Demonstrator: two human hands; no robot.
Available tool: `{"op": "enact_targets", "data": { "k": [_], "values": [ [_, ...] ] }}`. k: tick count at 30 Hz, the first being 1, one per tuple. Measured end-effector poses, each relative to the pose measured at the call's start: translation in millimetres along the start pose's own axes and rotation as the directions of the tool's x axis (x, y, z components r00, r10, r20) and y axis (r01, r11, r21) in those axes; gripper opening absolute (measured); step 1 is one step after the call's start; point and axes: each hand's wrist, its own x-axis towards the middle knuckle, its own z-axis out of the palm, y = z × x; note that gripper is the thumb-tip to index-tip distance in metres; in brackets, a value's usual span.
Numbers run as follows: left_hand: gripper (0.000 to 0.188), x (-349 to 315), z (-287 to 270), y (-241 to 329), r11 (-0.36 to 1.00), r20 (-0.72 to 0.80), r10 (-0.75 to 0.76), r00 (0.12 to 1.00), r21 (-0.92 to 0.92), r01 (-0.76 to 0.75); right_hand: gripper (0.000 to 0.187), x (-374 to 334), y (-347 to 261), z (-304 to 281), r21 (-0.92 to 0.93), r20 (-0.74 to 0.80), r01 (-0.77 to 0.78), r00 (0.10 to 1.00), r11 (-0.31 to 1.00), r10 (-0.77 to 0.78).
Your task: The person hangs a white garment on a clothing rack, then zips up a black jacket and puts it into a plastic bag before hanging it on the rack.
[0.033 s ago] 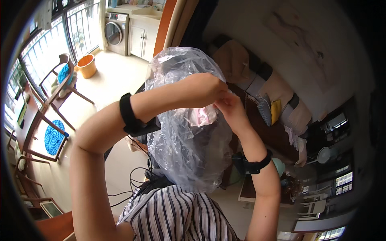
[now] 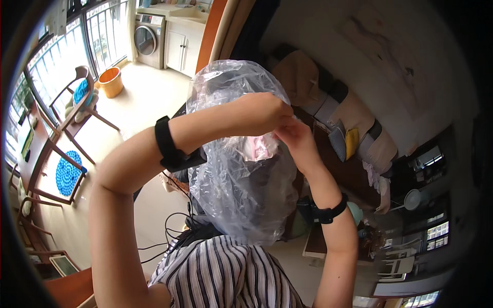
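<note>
A large crinkled clear plastic bag point(image 2: 231, 190) fills the middle of the view in front of my striped top. Through it a pink and white patch point(image 2: 261, 148) shows, with something dark below. My left hand point(image 2: 267, 113) reaches across the bag's upper part, its fingers bent closed. Against its fingertips, my right hand point(image 2: 296, 134) pinches at the bag's upper right side. Both hands appear to grip the bag's plastic, though the exact spot between the fingers is hidden. Each wrist wears a black strap with a small box.
Black cables point(image 2: 167, 231) hang left of the bag. Further left are wooden chairs point(image 2: 82, 97), a blue round mat point(image 2: 69, 173) and an orange bucket point(image 2: 111, 82). A washing machine point(image 2: 149, 38) stands at the back. A sofa point(image 2: 354, 110) with cushions lies to the right.
The room shifts very slightly in the view. Both hands keep their place at the bag, with hardly any movement.
</note>
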Motion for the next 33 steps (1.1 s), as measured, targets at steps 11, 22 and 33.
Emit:
{"op": "enact_targets", "data": {
  "k": [11, 22, 33],
  "values": [
    [0.017, -16.1, -2.0, -27.5, 0.977, -0.591, 0.155, 0.791, -0.027, -0.212, 0.017, -22.6, 16.9, -27.9, 0.536, -0.024, -0.024, 0.999, 0.844, 0.043],
    [0.016, -137.9, 177.8, -190.0, 0.211, 0.119, -0.581, 0.805, -0.934, 0.290, 0.034, 2.9, -30.9, -69.9, 0.379, -0.037, 0.064, 0.998, 0.923, -0.054],
    [0.044, -57.6, 199.2, -147.8, -0.470, 0.290, -0.081, 0.954, -0.855, 0.220, 0.029, -31.9, -75.3, -84.8, 0.166, 0.034, 0.025, 0.999, 0.986, -0.031]
  ]
}}
